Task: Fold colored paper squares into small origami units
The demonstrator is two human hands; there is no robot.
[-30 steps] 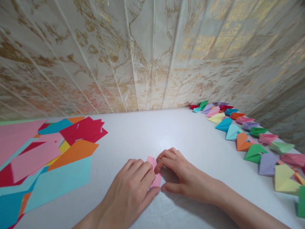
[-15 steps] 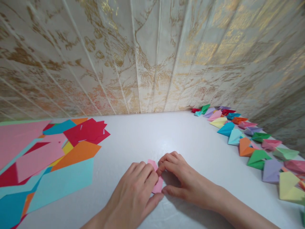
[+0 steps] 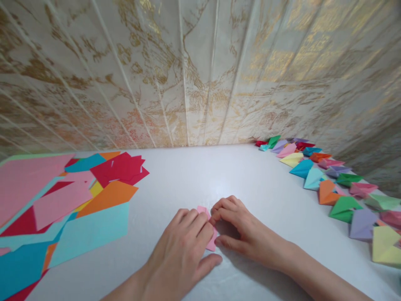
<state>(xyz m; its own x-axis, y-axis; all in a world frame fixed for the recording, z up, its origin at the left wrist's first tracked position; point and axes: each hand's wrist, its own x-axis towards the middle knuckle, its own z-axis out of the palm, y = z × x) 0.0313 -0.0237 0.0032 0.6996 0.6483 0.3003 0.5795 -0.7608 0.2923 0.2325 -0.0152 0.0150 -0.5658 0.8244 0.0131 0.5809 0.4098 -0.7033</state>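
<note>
A small folded piece of pink paper (image 3: 211, 244) lies on the white table in front of me, partly covered by my fingers. My left hand (image 3: 188, 242) rests over its left side with curled fingers holding it down, and the thumb stretches out below the paper's near end. From the right, my right hand (image 3: 236, 223) has its bent fingertips on the paper's right edge, with its thumb close to the near right corner. The paper's middle is hidden under the fingers.
Loose sheets in many colours overlap on the left, among them a light blue sheet (image 3: 94, 234), an orange sheet (image 3: 109, 198) and red sheets (image 3: 120, 169). Rows of folded paper shapes run along the right, including a green one (image 3: 344, 209). A patterned curtain (image 3: 200, 75) hangs behind the table.
The whole view has shifted, so things appear further right. My left thumb has moved away from the paper's near end. Both hands stay at the pink paper.
</note>
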